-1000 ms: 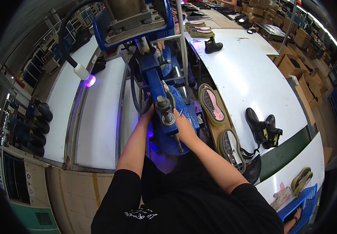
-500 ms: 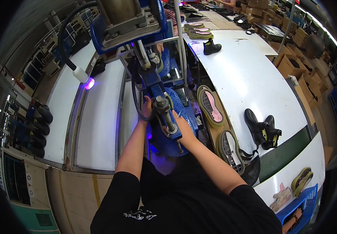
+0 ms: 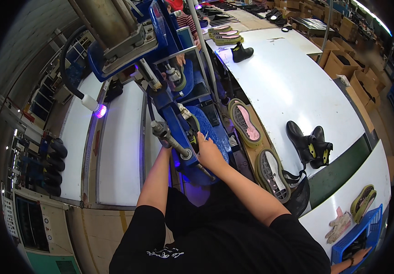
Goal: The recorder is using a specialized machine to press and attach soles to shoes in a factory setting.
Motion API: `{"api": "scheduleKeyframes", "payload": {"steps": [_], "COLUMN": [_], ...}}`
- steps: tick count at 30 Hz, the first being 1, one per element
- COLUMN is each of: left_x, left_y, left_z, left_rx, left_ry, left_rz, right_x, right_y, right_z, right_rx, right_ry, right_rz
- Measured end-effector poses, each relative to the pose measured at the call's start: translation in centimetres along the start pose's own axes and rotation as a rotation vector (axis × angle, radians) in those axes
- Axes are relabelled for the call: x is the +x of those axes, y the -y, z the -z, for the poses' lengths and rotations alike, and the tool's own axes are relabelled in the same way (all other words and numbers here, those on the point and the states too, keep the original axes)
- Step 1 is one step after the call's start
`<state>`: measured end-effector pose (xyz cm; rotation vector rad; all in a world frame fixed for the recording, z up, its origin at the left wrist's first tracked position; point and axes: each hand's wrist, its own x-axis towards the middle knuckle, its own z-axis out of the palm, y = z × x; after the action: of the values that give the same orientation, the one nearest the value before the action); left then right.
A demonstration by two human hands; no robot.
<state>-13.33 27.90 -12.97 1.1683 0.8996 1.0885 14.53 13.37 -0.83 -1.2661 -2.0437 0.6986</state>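
Observation:
A blue press machine (image 3: 168,107) stands before me. In it sits a dark boot (image 3: 191,133) with yellow-green parts, largely covered by the machine's arm and metal rod. My right hand (image 3: 210,154) is against the boot's right side, fingers curled. A thin pale pointed tool (image 3: 206,135) sticks up from between its fingers. Of my left hand (image 3: 165,151) only the part by the wrist shows, left of the boot. The metal rod hides its fingers. Whether it grips the boot cannot be seen.
Right of the machine, soles (image 3: 245,122) lie on a brown board. A pair of black boots (image 3: 307,145) and a single boot (image 3: 241,53) are on the white table (image 3: 292,77). Lower right, another person's hand (image 3: 360,255) reaches into a blue basket (image 3: 374,228). A lit lamp (image 3: 99,110) hangs at left.
My view has shifted, and the machine's arm appears tilted further left. My left hand's raised fingers have gone behind the rod. More of the boot shows. The other person's hand has moved.

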Motion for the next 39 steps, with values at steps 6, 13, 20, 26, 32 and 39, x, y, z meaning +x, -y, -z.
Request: {"api": "scheduleKeyframes", "payload": {"steps": [6, 13, 20, 26, 32, 39], "left_x": [0.5, 1.2, 2.6, 0.1, -1.6, -0.1], "left_y": [0.7, 1.3, 2.5, 1.7, -3.5, -1.2], "left_z": [0.6, 1.7, 1.7, 2.0, -6.1, -4.5], "left_rx": [0.068, 0.153, 0.24, 0.306, 0.663, 0.564], "left_ry": [-0.065, -0.126, -0.18, -0.252, -0.215, -0.166], "left_rz": [-0.038, -0.084, -0.125, -0.167, -0.392, -0.27], "right_x": [0.0, -1.4, -4.0, -4.1, -4.5, -4.5], "right_y": [0.8, -0.3, -2.6, -3.2, -3.5, -3.4], "right_z": [0.8, -0.6, -2.8, -5.1, -5.0, -4.8], "right_rx": [0.021, 0.076, 0.094, 0.214, 0.208, 0.233], "right_ry": [0.064, -0.096, -0.226, -0.209, -0.267, -0.3], "right_rz": [-0.044, 0.034, 0.097, 0.11, 0.086, 0.056]}}
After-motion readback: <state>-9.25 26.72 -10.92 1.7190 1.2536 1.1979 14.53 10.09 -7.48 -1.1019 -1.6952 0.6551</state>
